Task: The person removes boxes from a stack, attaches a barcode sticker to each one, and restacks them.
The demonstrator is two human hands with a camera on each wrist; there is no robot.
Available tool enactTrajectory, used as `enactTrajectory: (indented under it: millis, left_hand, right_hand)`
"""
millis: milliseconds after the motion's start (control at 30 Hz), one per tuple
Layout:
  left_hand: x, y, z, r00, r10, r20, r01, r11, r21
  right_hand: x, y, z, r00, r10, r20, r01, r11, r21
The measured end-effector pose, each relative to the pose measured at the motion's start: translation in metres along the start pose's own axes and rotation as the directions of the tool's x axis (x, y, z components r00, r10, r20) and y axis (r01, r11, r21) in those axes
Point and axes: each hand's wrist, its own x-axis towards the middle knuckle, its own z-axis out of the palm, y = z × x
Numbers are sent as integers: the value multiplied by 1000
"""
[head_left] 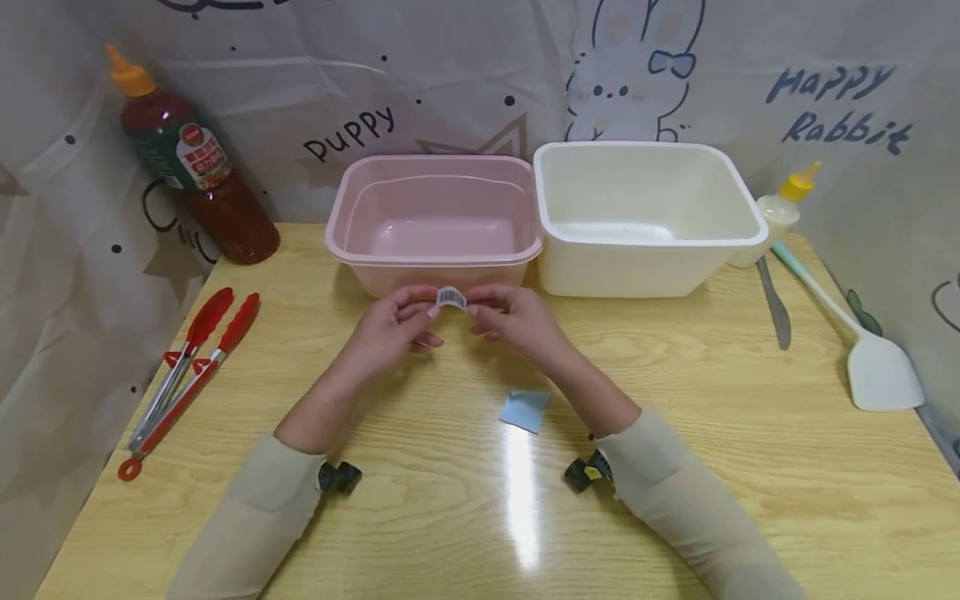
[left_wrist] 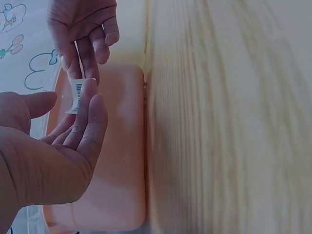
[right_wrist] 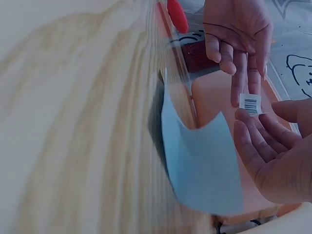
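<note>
- Pinching the sticker between both hands, just in front of the pink tub, above the desk.
- Left hand nips its left end.
- Right hand nips the right end.
- Step looks like handling a peeled label; next needs a clean one-hand release.

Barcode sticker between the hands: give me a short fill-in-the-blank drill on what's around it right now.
1. Both hands pinch the small white barcode sticker in front of the ____ plastic tub.
2. The light blue paper square lies on the wooden ____.
3. The red-tipped metal tongs lie on the person's ____ side.
4. The white plastic spatula lies right of the ____ plastic tub.

Missing words: pink; table; left; white
</note>
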Motion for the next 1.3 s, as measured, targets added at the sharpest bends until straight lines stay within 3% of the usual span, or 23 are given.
enactTrajectory:
  millis: [367,667,900,1300]
  left_hand:
    - [5,-3,-5,1000,-9,14,8,1000,11]
    - [11,-2,1,999,16,33,-16,1000,-17]
    - [12,-1,3,999,-3,36,4,1000,-23]
    - [6,-10,-15,1000,-19,-8,19,1000,-1]
  right_hand:
    - [7,5,7,1000,-4,23,4,1000,-27]
    - [2,4,0,1000,0,-9,0,1000,-27]
    - [1,4,-5,1000,4,-22,-5,999,-43]
    - [9,-3,8,999,8,52,-2,992,-127]
